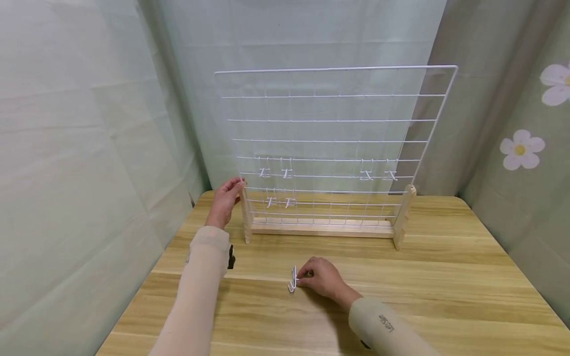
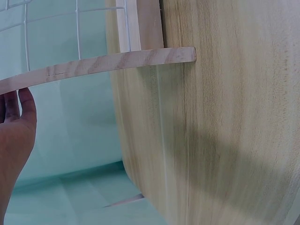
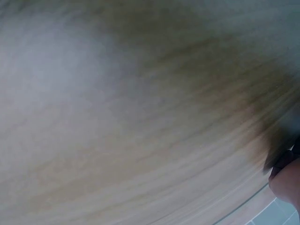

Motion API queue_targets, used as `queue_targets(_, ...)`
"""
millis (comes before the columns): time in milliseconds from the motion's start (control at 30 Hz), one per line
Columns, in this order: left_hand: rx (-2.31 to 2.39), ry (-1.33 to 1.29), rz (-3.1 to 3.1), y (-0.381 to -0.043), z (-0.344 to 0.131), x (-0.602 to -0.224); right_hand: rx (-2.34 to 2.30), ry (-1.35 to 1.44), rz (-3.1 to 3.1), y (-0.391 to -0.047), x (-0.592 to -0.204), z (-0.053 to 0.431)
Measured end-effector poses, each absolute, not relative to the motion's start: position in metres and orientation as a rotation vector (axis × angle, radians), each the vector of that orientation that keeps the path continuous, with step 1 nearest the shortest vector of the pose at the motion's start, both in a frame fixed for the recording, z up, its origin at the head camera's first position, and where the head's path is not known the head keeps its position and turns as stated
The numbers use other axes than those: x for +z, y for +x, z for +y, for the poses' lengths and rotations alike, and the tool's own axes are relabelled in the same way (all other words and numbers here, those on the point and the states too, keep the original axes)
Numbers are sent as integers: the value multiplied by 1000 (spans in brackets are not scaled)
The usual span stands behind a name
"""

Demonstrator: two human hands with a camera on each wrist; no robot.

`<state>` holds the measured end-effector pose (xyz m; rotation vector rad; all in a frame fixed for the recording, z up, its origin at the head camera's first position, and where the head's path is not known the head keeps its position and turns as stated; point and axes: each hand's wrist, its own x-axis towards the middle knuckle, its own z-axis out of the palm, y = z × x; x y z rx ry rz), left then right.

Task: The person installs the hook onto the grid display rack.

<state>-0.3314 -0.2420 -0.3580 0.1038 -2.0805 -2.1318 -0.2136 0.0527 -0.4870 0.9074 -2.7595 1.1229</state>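
Note:
A white wire grid rack (image 1: 331, 120) stands upright in a pale wooden base (image 1: 320, 229) on the table. My left hand (image 1: 226, 199) holds the rack at the top of the left wooden side piece (image 1: 246, 215). The left wrist view shows the fingertips (image 2: 29, 105) against that side piece's edge, with part of the fingers hidden. Close above the tabletop in front of the base, my right hand (image 1: 323, 278) pinches a white wire hook (image 1: 292, 280) between thumb and fingers. The right wrist view is blurred and shows neither the hook nor the fingers.
Several white hooks hang on the grid, among them an upper left hook (image 1: 264, 172), a lower left hook (image 1: 270, 201) and a right hook (image 1: 390, 175). The wooden table (image 1: 450, 277) has pale curtains (image 1: 89, 148) around it.

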Motion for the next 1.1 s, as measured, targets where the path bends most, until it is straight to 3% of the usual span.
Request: queue_targets(1100, -2143, 70, -2067, -329, -243, -359, 1280, 702, -2797, -215, -482, 55)
